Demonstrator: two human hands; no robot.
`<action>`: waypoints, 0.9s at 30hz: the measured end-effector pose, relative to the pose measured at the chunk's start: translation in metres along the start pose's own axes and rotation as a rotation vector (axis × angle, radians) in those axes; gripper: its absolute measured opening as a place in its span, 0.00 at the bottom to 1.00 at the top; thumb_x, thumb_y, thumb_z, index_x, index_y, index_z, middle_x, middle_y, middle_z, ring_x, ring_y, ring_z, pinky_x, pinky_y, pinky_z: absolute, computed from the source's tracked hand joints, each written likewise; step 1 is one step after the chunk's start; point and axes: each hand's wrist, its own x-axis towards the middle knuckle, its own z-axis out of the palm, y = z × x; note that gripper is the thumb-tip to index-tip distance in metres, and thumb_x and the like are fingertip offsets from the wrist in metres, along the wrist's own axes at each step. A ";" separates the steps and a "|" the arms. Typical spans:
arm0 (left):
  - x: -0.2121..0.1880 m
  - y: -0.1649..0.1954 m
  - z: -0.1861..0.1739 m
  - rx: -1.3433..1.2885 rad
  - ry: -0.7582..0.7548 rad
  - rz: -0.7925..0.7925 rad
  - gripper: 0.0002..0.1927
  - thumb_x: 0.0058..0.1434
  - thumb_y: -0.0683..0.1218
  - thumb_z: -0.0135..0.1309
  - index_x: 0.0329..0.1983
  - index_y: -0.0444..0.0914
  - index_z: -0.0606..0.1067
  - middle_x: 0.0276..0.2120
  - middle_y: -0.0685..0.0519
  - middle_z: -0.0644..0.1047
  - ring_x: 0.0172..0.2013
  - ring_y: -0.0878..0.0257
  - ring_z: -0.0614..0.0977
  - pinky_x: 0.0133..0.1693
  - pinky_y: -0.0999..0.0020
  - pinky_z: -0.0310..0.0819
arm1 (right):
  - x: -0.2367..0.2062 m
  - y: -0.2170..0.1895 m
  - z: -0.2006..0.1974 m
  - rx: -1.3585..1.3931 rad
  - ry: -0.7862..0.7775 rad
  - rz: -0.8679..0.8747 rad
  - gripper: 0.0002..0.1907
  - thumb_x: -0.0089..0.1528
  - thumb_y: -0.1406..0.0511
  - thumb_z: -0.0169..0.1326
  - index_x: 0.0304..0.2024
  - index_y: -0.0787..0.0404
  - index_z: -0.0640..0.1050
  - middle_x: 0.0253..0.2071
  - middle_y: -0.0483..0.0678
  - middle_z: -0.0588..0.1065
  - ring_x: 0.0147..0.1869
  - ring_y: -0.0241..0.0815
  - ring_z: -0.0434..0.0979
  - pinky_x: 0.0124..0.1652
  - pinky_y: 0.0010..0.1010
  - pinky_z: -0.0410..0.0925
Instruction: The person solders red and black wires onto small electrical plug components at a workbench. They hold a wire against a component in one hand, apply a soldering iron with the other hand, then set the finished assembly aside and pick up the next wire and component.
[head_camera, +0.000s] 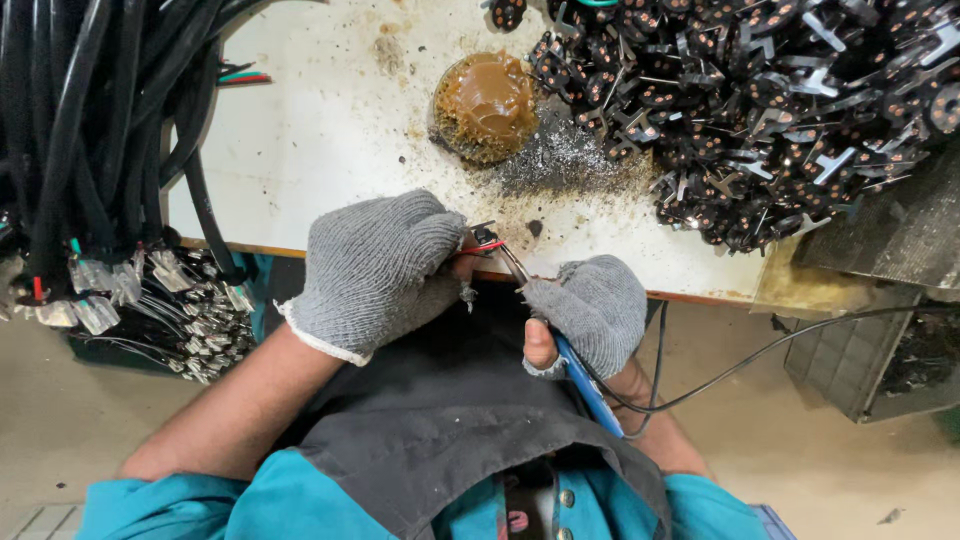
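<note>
My left hand (375, 268), in a grey knit glove, pinches a small black plug part with a red wire end (487, 243) at the table's front edge. My right hand (590, 310), also gloved, grips a soldering iron with a blue handle (585, 380); its metal tip (513, 264) touches the part held by the left hand. The iron's black cord (760, 352) runs off to the right.
A brown lump of flux in a round dish (485, 105) sits on the stained white table (310, 130). A heap of black plug parts with metal prongs (770, 110) fills the right side. Black cables with metal terminals (90, 200) hang at left. A crate (860, 370) stands below right.
</note>
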 end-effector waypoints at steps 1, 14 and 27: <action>0.000 0.000 0.001 0.018 -0.004 -0.003 0.09 0.49 0.50 0.65 0.30 0.47 0.77 0.28 0.52 0.75 0.27 0.51 0.80 0.27 0.54 0.71 | 0.000 0.000 -0.001 -0.010 -0.022 0.002 0.11 0.58 0.61 0.58 0.41 0.58 0.82 0.29 0.48 0.72 0.36 0.53 0.74 0.40 0.44 0.67; 0.004 -0.002 -0.001 0.082 -0.034 -0.007 0.12 0.49 0.52 0.66 0.34 0.46 0.78 0.29 0.52 0.75 0.27 0.51 0.79 0.25 0.54 0.70 | -0.002 0.016 0.009 -0.137 -0.112 -0.210 0.14 0.50 0.60 0.62 0.38 0.54 0.83 0.23 0.45 0.71 0.26 0.51 0.72 0.26 0.44 0.63; 0.001 -0.001 -0.003 0.015 0.050 0.035 0.15 0.48 0.49 0.65 0.38 0.44 0.77 0.41 0.53 0.78 0.36 0.53 0.82 0.32 0.58 0.74 | -0.007 0.015 0.011 -0.293 -0.420 -0.090 0.15 0.45 0.54 0.59 0.33 0.48 0.83 0.17 0.42 0.71 0.22 0.47 0.74 0.23 0.45 0.63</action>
